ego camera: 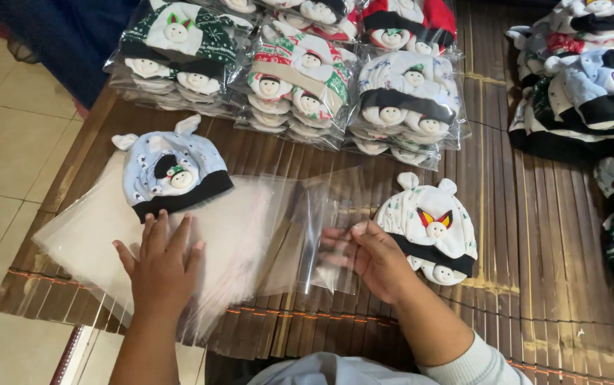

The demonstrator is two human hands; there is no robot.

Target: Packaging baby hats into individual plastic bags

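My left hand (161,264) lies flat, fingers spread, on a stack of clear plastic bags (93,235) spread over a bamboo mat (535,235). A light blue baby hat (171,173) with a black band and a small doll face rests on the far end of that stack, just beyond my fingertips. My right hand (377,258) pinches the edge of one clear plastic bag (325,235), lifting it off the pile. Right beside that hand lies a small stack of white baby hats (432,229) with black bands and doll faces.
Several bagged bundles of patterned baby hats (300,71) lie in a row at the far side of the mat. A heap of unbagged hats (592,78) fills the right edge. Pale floor tiles (7,142) lie to the left, dark blue cloth (64,36) at top left.
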